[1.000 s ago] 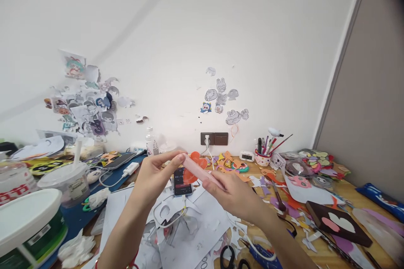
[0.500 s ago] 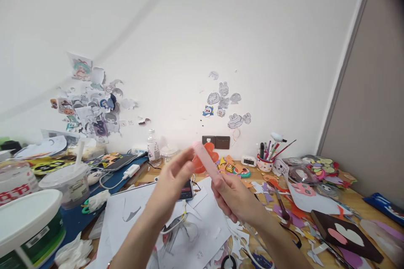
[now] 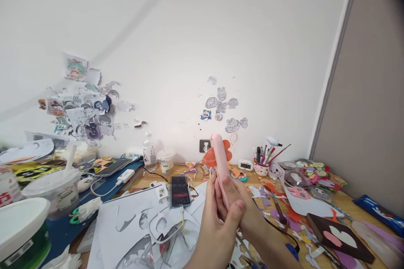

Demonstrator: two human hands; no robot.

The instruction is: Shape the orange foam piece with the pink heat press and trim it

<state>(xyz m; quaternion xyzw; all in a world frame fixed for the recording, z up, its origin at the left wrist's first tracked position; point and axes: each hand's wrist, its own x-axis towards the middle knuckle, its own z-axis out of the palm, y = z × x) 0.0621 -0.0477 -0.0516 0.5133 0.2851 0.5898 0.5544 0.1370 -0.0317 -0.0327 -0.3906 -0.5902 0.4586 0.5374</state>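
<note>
Both my hands are together over the desk, wrapped round a slim pink stick-shaped tool (image 3: 220, 157) that stands nearly upright. My left hand (image 3: 217, 222) grips its lower part from the front, thumb across. My right hand (image 3: 244, 210) sits behind and to the right, fingers closed on the same tool. An orange paper cut-out (image 3: 211, 158) shows just behind the tool's upper end. A phone (image 3: 180, 191) with a cable lies on white paper scraps (image 3: 132, 222) left of my hands.
Green-and-white tub (image 3: 22, 231) and a lidded drink cup (image 3: 55, 189) stand at the left. A pen cup (image 3: 261, 167), small clock (image 3: 245, 164), coloured cut-outs (image 3: 312, 172) and a dark board (image 3: 341, 237) fill the right. A small bottle (image 3: 147, 153) stands by the wall.
The pink tool swung from slanting to nearly upright. My left hand slid from its upper end down to the lower part, closing beside my right hand. The view shifted slightly.
</note>
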